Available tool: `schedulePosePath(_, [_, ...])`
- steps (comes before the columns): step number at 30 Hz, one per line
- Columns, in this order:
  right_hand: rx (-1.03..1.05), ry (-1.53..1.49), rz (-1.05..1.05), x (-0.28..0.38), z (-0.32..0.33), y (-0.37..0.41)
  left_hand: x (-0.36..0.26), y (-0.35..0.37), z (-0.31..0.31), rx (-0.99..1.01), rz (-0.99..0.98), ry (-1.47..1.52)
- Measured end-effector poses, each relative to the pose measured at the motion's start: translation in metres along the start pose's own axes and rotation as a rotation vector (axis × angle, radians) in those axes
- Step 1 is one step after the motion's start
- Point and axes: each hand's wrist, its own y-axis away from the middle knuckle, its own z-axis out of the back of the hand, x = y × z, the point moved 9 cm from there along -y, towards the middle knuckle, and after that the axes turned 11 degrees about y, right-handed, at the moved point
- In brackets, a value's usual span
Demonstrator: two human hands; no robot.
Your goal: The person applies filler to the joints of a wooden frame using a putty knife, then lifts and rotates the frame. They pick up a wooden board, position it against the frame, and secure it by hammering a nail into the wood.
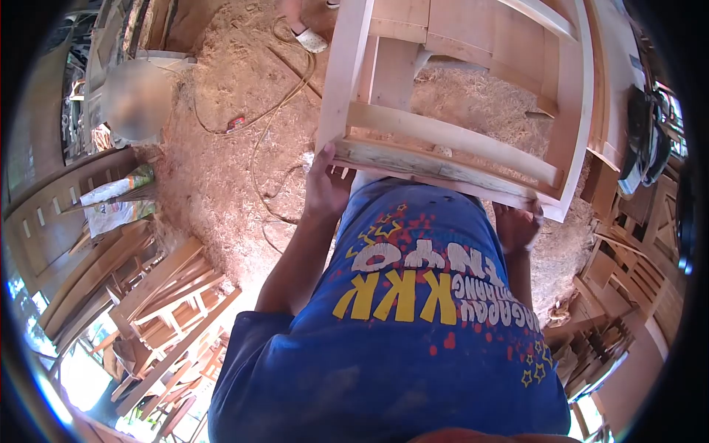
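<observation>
A large wooden frame (450, 136) with crossbars stands in front of my body, its near rail close to my blue shirt. My left hand (329, 181) is closed round the near left corner, the thumb on top of the rail. At the near right corner my right hand (518, 221) grips the same rail, fingers curled at its edge. Part of each hand is hidden by the wood. Wide boards fill the far part of the frame, and the sawdust-covered ground shows through its opening.
A cable (258, 140) winds over the sawdust floor (221, 177) at the left, near a small red object (235, 123). A person's foot (311, 40) is at the top. Wood pieces (166, 295) are stacked at left and lower right. A sack (118, 203) lies at the left.
</observation>
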Motion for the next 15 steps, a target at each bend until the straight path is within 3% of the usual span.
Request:
schedulePosePath(3, [-0.016, 0.167, 0.008, -0.005, 0.017, -0.002, 0.007, -0.028, 0.053, 0.022, 0.019, -0.02])
schedulePosePath(5, [-0.06, 0.114, -0.01, -0.007, 0.025, -0.005, 0.017, -0.048, 0.081, 0.102, 0.031, -0.089])
schedulePosePath(6, [-0.067, 0.074, 0.018, -0.002, 0.03, -0.002, 0.01, -0.022, 0.04, -0.117, 0.088, -0.041])
schedulePosePath(7, [-0.073, 0.033, 0.047, 0.003, 0.036, 0.0, 0.013, -0.033, 0.055, -0.124, 0.077, -0.115])
schedulePosePath(8, [-0.077, -0.007, 0.076, 0.008, 0.041, 0.002, 0.023, -0.073, 0.126, -0.086, 0.113, -0.153])
schedulePosePath(10, [-0.262, 0.06, 0.119, 0.022, 0.048, 0.005, 0.016, -0.1, 0.174, 0.012, 0.131, -0.113])
schedulePosePath(11, [-0.278, 0.043, 0.132, 0.037, 0.043, 0.008, 0.007, -0.08, 0.145, -0.077, 0.072, -0.226])
schedulePosePath(15, [-0.265, -0.03, 0.133, 0.064, 0.064, 0.012, -0.001, -0.046, 0.07, -0.092, 0.034, -0.168])
